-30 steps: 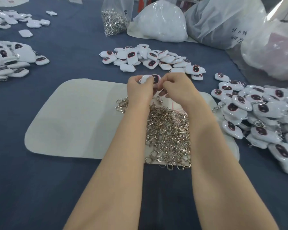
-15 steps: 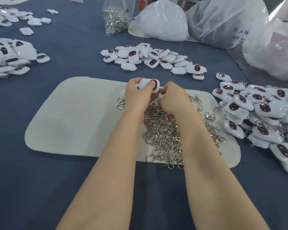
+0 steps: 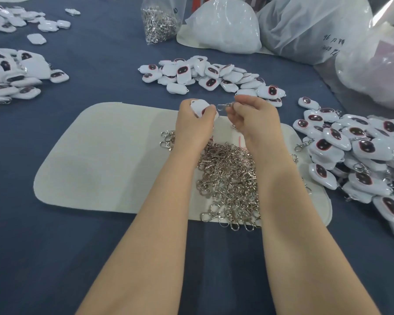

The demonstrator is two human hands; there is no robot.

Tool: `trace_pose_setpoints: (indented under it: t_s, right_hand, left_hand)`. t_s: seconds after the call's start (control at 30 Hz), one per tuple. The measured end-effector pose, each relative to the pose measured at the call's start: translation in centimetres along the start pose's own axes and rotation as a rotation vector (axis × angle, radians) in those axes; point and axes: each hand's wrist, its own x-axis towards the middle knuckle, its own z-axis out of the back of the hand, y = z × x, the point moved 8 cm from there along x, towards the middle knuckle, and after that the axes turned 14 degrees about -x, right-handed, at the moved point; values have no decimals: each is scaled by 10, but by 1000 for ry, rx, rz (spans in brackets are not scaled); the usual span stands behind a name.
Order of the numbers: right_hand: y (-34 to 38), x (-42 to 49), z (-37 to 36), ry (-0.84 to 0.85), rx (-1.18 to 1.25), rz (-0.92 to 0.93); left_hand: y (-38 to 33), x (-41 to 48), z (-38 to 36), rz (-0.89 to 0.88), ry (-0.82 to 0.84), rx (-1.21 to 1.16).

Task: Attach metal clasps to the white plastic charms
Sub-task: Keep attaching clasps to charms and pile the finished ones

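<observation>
My left hand (image 3: 195, 123) grips a white plastic charm (image 3: 199, 108) above the far edge of a white felt mat (image 3: 105, 160). My right hand (image 3: 255, 121) pinches a metal clasp (image 3: 224, 107) between thumb and fingers, its tip pointing at the charm, a small gap between them. Under my wrists a heap of loose metal clasps (image 3: 228, 185) lies on the mat. More white charms with dark red-rimmed faces lie in a pile behind my hands (image 3: 205, 76).
A big pile of charms with clasps (image 3: 355, 160) lies at the right, another charm pile (image 3: 11, 76) at the left. A clear bag of clasps (image 3: 160, 21) and large white plastic bags (image 3: 223, 26) stand at the back on the blue cloth (image 3: 55, 258).
My right hand has come up from the clasp heap with a clasp pinched in it. My left hand has turned the charm and shifted a little left.
</observation>
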Motion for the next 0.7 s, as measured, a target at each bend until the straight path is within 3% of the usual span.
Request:
trace_pose_setpoints:
  t_s: [0.33, 0.7]
  right_hand:
    - [15, -3, -2, -29, -360, 195]
    - [31, -14, -17, -20, -604, 416]
  left_hand:
    - [-2, -8, -7, -2, 59, -43]
    - [-7, -4, -5, -78, 49, 181]
